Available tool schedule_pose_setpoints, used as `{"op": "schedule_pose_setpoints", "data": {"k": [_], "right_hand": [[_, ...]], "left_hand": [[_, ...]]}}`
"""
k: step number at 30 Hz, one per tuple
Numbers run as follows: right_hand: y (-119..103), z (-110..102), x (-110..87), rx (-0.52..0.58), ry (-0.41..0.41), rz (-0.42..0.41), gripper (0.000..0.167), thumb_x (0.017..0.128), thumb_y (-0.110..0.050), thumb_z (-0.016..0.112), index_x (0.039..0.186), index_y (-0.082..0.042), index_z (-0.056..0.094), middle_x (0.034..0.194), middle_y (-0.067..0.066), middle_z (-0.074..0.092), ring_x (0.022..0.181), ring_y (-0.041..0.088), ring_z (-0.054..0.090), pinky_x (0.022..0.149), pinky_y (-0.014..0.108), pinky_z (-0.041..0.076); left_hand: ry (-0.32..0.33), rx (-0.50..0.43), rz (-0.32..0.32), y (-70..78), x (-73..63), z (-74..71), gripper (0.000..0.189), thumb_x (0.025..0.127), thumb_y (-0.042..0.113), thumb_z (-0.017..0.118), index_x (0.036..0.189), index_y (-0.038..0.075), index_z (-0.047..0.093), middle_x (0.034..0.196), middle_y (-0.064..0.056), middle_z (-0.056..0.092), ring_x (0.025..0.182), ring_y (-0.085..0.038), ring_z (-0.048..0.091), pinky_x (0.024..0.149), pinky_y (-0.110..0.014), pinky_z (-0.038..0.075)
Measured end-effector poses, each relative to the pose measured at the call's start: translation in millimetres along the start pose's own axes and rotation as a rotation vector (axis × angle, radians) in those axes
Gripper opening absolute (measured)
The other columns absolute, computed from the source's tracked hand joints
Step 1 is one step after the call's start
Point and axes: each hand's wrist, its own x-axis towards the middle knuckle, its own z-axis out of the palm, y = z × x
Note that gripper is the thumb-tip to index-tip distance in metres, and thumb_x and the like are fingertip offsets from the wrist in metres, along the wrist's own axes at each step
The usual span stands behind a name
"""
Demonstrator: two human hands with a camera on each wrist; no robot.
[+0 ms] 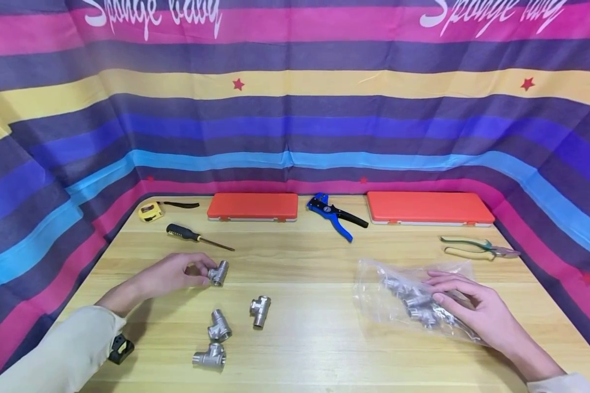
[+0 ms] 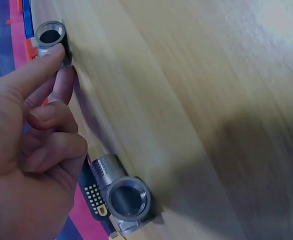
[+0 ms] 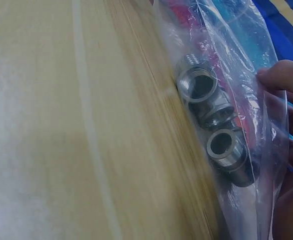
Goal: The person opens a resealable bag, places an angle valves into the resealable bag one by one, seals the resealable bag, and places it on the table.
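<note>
My left hand pinches a metal pipe tee between thumb and fingertips, low over the table at left of centre. In the left wrist view, thumb and finger meet at the rim of that tee, and another tee appears below. Nearer me lie three loose tees: one by itself, and a pair close together. On the right, my right hand grips the edge of a clear plastic bag. Several metal fittings show through its film.
Along the back stand a yellow tape measure, two red cases and a blue-and-black wire stripper. A screwdriver lies beyond my left hand, pliers beyond the bag. A striped curtain surrounds the table.
</note>
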Motion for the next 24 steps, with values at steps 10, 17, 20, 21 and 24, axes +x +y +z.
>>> {"op": "schedule_pose_setpoints", "data": {"k": [10,17,20,21,24], "right_hand": [[2,0,-2.0,0.007,0.001,0.001,0.025,0.098,0.003,0.076,0.113,-0.016,0.082,0.132,0.005,0.076,0.136,-0.004,0.058,0.108,0.003,0.04],[2,0,-2.4,0.002,0.004,0.002,0.026,0.098,0.002,0.077,0.114,-0.017,0.082,0.134,0.005,0.075,0.136,-0.004,0.059,0.108,0.003,0.039],[2,0,-2.2,0.004,0.003,0.005,0.026,0.098,0.002,0.077,0.114,-0.017,0.082,0.135,0.005,0.075,0.137,-0.004,0.058,0.108,0.003,0.039],[2,0,-2.0,0.005,0.001,0.007,0.026,0.098,0.002,0.077,0.114,-0.017,0.082,0.135,0.004,0.075,0.137,-0.004,0.058,0.108,0.003,0.039],[1,0,-1.3,0.005,-0.001,0.013,0.025,0.098,0.001,0.077,0.115,-0.017,0.082,0.135,0.004,0.076,0.138,-0.004,0.058,0.108,0.003,0.039]], "left_hand": [[-0.017,0.013,0.081,21.4,12.3,6.8,0.031,0.102,0.027,0.078,0.129,0.012,0.072,0.113,0.005,0.077,0.102,-0.011,0.071,0.086,-0.026,0.059],[-0.092,-0.041,0.165,65.1,40.0,23.9,0.028,0.102,0.028,0.078,0.127,0.017,0.074,0.109,0.008,0.076,0.096,-0.011,0.069,0.083,-0.026,0.058],[-0.13,-0.048,0.196,86.2,55.6,35.7,0.027,0.102,0.03,0.079,0.126,0.02,0.074,0.109,0.011,0.075,0.096,-0.012,0.069,0.085,-0.027,0.058],[-0.142,-0.049,0.205,93.6,61.2,39.9,0.027,0.101,0.03,0.079,0.126,0.02,0.074,0.109,0.012,0.075,0.096,-0.013,0.068,0.084,-0.027,0.058],[-0.186,-0.036,0.229,117.3,76.9,53.0,0.025,0.101,0.029,0.079,0.125,0.023,0.074,0.108,0.015,0.074,0.089,-0.013,0.066,0.079,-0.027,0.056]]}}
